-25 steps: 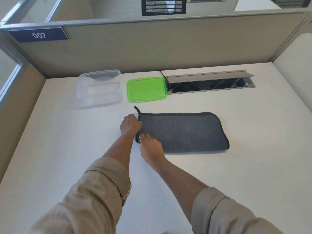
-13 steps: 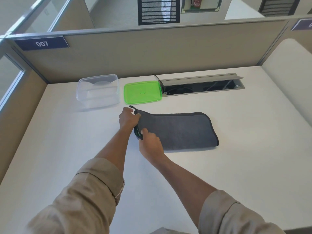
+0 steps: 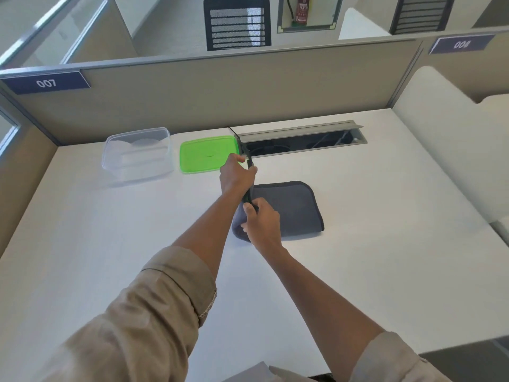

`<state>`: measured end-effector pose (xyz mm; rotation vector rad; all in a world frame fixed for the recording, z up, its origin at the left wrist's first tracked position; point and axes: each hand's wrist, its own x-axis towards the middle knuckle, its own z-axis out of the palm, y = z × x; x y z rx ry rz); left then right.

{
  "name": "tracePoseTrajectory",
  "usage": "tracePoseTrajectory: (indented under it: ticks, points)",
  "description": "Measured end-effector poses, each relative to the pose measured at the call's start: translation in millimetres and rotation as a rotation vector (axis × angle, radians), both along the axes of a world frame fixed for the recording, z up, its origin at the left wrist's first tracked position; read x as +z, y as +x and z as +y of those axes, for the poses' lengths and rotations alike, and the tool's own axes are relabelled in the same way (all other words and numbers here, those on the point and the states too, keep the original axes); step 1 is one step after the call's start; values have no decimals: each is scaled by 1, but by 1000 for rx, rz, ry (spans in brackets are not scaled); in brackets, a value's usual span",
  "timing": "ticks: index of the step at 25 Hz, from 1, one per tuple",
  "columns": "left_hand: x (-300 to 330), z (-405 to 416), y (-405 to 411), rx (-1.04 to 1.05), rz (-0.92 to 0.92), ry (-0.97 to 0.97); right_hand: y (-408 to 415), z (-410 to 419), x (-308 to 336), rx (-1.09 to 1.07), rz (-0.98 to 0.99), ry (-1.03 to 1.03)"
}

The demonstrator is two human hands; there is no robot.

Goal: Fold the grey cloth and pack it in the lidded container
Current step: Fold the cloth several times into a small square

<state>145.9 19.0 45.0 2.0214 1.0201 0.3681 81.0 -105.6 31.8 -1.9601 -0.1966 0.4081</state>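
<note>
The grey cloth (image 3: pixel 294 208), dark-edged and folded into a strip, lies in the middle of the white desk (image 3: pixel 110 244). Its left end is raised off the surface and stands nearly on edge. My left hand (image 3: pixel 237 176) pinches the far corner of that raised end. My right hand (image 3: pixel 260 221) pinches the near corner. The clear plastic container (image 3: pixel 137 154) sits open and empty at the back left. Its green lid (image 3: pixel 205 154) lies flat beside it, just behind my left hand.
A grey cable hatch (image 3: pixel 303 140) stands open in the desk behind the cloth. Beige partition walls (image 3: pixel 220 89) close off the back and left sides. A white raised panel (image 3: pixel 454 150) borders the right.
Both hands have lifted the cloth's left end off the desk and carried it up and to the right, over the rest of the cloth. The visible flat part is now shorter.
</note>
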Motion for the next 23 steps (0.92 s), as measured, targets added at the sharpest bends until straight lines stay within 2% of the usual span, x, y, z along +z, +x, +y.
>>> tracePoseTrajectory:
  ticks: [6,13,23]
  points:
    - [-8,-50,30,-35,8,-60,35,-56,-5,-68,-31,-40]
    - [-30,-94,66,-53,45,-67,72,-105,-23,-147,76,-52]
    - [-66,-124,89,-36,124,-163,106,-141,-54,-131,84,-231]
